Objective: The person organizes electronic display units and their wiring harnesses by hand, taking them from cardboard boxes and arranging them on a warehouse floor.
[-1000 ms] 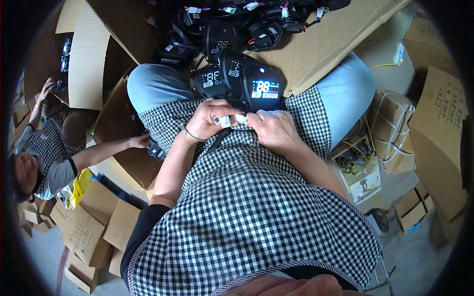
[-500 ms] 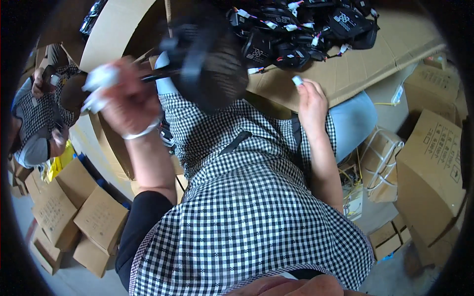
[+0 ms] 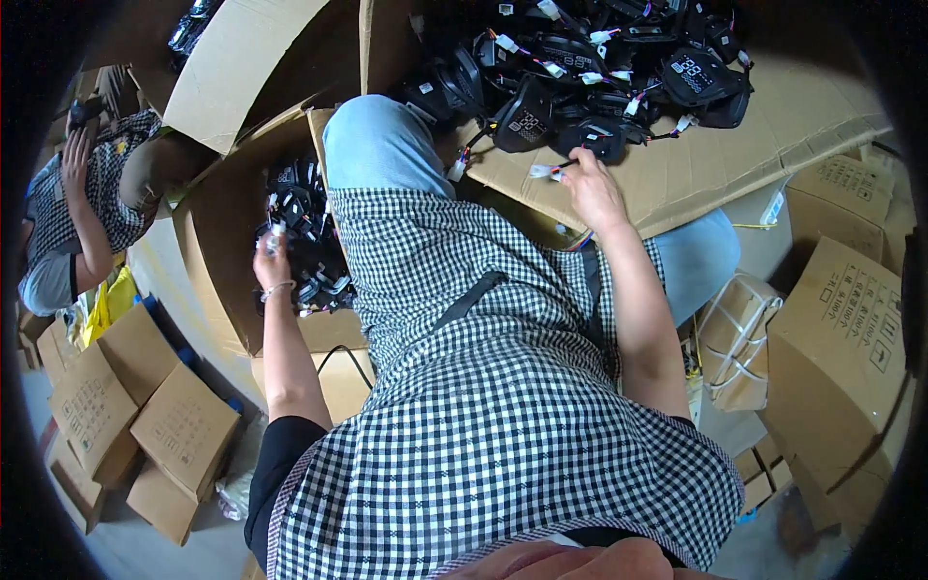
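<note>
Black display units (image 3: 580,58) are heaped on cardboard (image 3: 793,126) at one o'clock. At two o'clock, a dark cable (image 3: 567,165) is pinched by the right hand (image 3: 596,196), beside the nearest unit. At nine o'clock, the left hand (image 3: 274,263) is held within an open carton (image 3: 227,227); whether the white connector (image 3: 277,231) at its fingertips is gripped cannot be told.

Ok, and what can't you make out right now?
In the head view:
- White piece at the left hand: too small to identify.
- Whether the right hand grips the cable: fingers cover the contact.
- Box bottom: hidden by black units.
- Co-worker: head cut off by the left rim.
</note>
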{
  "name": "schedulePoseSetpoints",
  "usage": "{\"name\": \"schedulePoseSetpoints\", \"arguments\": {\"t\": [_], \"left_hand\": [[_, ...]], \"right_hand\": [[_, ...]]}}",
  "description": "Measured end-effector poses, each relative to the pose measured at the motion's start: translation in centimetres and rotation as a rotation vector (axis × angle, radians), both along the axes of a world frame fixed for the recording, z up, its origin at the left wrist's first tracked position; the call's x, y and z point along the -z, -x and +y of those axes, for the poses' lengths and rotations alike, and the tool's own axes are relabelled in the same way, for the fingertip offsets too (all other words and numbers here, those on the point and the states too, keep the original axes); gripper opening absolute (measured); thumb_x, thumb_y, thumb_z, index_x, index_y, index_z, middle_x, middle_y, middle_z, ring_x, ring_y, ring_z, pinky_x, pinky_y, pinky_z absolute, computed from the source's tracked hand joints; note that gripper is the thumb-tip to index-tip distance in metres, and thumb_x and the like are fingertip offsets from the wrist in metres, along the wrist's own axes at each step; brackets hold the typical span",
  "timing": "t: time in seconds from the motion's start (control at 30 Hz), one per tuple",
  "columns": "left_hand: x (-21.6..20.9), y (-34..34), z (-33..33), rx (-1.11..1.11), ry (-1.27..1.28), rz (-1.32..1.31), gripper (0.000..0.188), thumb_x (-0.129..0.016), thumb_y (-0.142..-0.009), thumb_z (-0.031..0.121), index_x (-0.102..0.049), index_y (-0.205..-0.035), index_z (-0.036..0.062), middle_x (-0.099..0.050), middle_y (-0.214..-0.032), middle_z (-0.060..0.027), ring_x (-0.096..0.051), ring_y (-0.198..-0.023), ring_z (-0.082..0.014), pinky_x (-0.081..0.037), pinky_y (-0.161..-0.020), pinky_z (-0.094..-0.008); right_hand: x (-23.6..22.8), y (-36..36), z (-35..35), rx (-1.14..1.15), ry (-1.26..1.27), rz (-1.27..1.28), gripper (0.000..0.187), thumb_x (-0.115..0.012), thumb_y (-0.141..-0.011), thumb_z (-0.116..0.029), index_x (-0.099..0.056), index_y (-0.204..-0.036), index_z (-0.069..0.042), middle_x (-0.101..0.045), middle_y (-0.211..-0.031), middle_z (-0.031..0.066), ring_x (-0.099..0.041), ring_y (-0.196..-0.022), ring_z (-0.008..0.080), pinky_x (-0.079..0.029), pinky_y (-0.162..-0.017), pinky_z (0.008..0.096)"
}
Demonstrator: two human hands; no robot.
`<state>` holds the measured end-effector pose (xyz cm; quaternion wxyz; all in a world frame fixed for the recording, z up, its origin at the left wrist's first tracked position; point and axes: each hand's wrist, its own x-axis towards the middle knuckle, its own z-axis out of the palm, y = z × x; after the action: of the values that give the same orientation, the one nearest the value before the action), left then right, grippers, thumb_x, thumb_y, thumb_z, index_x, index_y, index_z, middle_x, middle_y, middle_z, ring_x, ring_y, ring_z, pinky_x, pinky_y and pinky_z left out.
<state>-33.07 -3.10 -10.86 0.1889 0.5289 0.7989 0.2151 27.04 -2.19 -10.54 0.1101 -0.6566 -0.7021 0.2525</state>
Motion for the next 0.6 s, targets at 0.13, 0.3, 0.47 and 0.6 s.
{"name": "schedulePoseSetpoints", "arguments": {"t": [0.13,0.3,0.47,0.6], "left_hand": [[0.8,-1.2,-1.0,0.226,0.544,0.284,0.063,-0.074,-0.075,0.051,-0.058,-0.125,0.0160,-0.060,-0.122,-0.0189,-0.059,-0.111,-0.0334,-0.047,-0.093,-0.0429],[-11.8,-17.8,6.3,0.531,-0.382,0.332,0.040,-0.068,-0.078,0.003,-0.059,-0.117,0.0037,-0.061,-0.117,-0.0177,-0.060,-0.105,-0.0345,-0.051,-0.088,-0.0404],[-14.7,-31.6,6.4,1.406,-0.403,-0.031,0.042,-0.057,-0.081,0.010,-0.060,-0.123,0.0135,-0.063,-0.104,-0.0069,-0.062,-0.082,-0.0227,-0.051,-0.067,-0.0332],[-11.7,-33.3,5.6,1.570,-0.326,-0.266,0.035,-0.064,-0.079,0.015,-0.066,-0.114,0.0158,-0.064,-0.092,-0.0025,-0.062,-0.081,-0.0196,-0.048,-0.067,-0.0319]], "right_hand": [[-7.0,-1.5,-0.4,-0.114,-0.129,-0.158,0.011,-0.064,-0.081,-0.011,-0.063,-0.080,0.000,-0.056,-0.114,0.0101,-0.057,-0.098,0.0281,-0.047,-0.087,0.0389],[-13.7,-2.2,0.3,-0.336,-0.174,-0.287,0.008,-0.059,-0.075,-0.011,-0.063,-0.071,-0.005,-0.057,-0.093,0.0059,-0.056,-0.089,0.0232,-0.047,-0.082,0.0364],[-13.4,1.7,2.2,-0.651,-0.079,-0.083,0.006,-0.061,-0.074,-0.010,-0.064,-0.070,-0.007,-0.060,-0.086,0.0065,-0.057,-0.091,0.0228,-0.046,-0.083,0.0353],[-11.1,4.4,1.6,-0.658,-0.032,0.232,0.007,-0.062,-0.076,-0.007,-0.068,-0.078,-0.003,-0.062,-0.095,0.0053,-0.056,-0.099,0.0248,-0.046,-0.089,0.0359]]}}
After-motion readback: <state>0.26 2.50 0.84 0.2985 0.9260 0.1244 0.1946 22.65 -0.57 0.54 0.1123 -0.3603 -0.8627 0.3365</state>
